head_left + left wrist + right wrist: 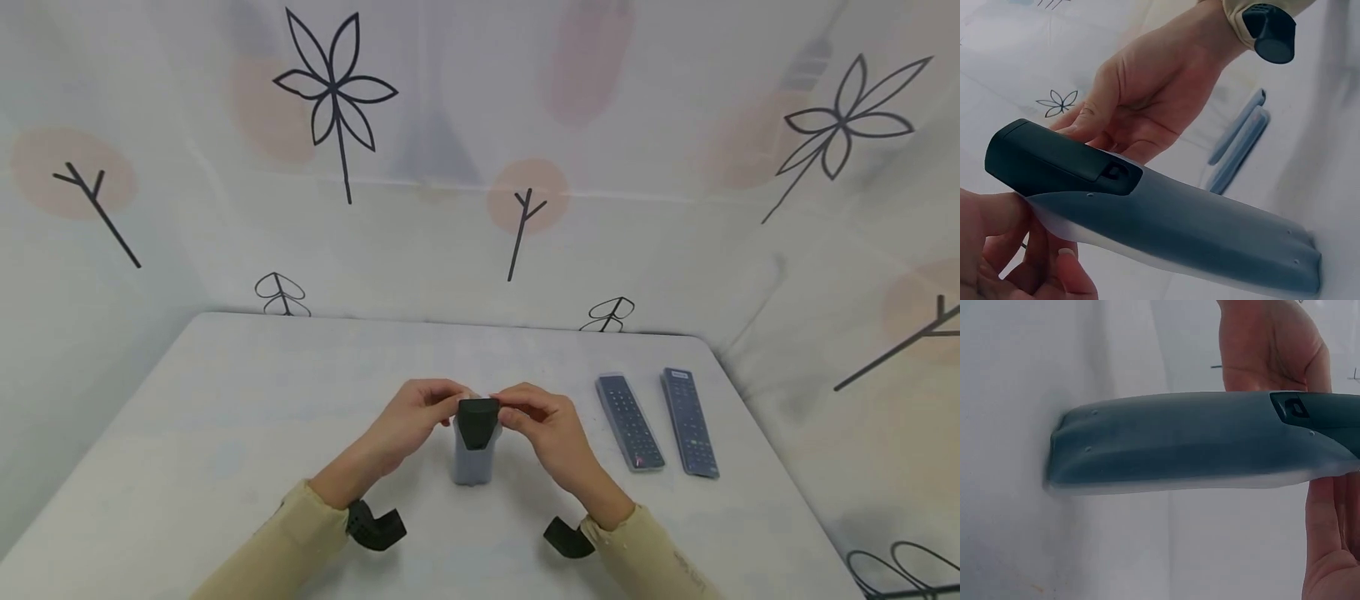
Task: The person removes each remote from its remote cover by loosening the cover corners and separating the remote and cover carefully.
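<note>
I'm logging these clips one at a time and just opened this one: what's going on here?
A person holds a remote control roughly upright, left hand and right hand gripping it from either side near its top. A translucent sleeve covers most of it, but the dark top of its back is bare. Its lower end appears to rest on the white table. Farther right lie a second remote and a third remote.

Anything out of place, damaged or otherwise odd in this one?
Nothing looks spilled or broken. One thing stands out: the upright remote has its dark top end bare above the cloudy sleeve, so the sleeve seems only partly on. The left hand and right hand are at that end, so it may simply be mid-handling.
</note>
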Demonstrator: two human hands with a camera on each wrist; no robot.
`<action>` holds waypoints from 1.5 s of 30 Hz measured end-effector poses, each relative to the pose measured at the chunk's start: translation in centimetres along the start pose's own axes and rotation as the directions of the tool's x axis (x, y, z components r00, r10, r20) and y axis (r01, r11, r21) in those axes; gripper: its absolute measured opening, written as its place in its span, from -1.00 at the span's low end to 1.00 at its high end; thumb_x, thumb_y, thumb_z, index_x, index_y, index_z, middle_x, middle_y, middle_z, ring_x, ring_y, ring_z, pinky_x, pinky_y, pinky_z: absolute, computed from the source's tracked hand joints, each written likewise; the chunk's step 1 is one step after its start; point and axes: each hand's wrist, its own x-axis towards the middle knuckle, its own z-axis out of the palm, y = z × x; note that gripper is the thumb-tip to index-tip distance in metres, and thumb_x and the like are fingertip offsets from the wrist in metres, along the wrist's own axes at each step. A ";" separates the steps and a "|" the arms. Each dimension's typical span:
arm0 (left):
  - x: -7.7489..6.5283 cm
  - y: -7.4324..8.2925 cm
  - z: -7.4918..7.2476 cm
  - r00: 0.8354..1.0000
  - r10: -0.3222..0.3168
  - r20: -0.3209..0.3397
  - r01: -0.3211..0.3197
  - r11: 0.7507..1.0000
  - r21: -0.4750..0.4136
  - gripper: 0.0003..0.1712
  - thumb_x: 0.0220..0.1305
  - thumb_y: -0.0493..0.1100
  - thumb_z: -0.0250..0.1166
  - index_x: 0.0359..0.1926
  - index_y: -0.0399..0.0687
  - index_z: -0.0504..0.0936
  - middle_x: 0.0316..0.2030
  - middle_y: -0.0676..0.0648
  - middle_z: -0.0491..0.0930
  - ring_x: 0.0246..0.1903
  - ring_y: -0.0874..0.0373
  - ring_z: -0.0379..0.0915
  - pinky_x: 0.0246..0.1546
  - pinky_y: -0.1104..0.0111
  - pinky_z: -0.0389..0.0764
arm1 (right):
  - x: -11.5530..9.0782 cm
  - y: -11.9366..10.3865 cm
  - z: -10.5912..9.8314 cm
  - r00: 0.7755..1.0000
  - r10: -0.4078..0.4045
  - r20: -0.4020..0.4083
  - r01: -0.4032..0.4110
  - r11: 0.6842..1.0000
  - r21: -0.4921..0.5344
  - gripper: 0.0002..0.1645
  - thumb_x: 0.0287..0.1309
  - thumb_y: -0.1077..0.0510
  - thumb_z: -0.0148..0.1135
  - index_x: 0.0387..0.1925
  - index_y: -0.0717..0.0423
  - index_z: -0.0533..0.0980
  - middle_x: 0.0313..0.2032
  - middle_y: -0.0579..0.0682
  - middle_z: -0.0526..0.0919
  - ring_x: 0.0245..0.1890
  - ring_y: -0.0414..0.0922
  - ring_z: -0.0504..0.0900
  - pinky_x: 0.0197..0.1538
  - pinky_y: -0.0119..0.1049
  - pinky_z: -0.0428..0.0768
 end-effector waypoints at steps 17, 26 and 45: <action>-2.2 -0.9 -1.2 1.000 0.024 -0.016 -0.020 0.985 0.171 -0.73 0.35 -0.03 0.33 0.01 0.03 0.69 -0.08 0.05 0.67 -0.08 0.11 0.59 0.01 0.15 0.55 | -0.4 -0.4 0.2 0.998 0.046 -0.036 -0.047 0.998 -0.049 -0.75 0.23 0.33 0.31 -0.06 0.15 0.65 -0.16 0.05 0.66 -0.08 -0.05 0.64 -0.03 -0.24 0.64; -2.5 -1.4 -0.6 0.988 0.126 -0.090 -0.106 0.975 0.197 -0.83 0.23 -0.14 0.44 -0.14 0.05 0.76 -0.21 0.08 0.71 -0.18 0.13 0.61 -0.19 0.30 0.62 | -1.0 -0.1 0.2 0.998 0.047 -0.041 -0.053 0.989 -0.140 -0.77 0.22 0.32 0.34 -0.10 0.06 0.67 -0.20 -0.03 0.68 -0.10 -0.04 0.63 -0.06 -0.22 0.66; -2.7 -1.5 0.3 0.973 0.126 -0.194 -0.073 0.963 0.258 -0.96 0.30 -0.28 0.34 -0.24 -0.09 0.70 -0.37 0.05 0.68 -0.31 -0.07 0.64 -0.35 0.32 0.57 | -1.3 -0.6 0.9 0.977 0.100 -0.188 -0.142 0.964 -0.225 -0.84 0.18 0.31 0.39 -0.21 0.07 0.63 -0.30 -0.03 0.68 -0.29 -0.10 0.66 -0.26 -0.30 0.66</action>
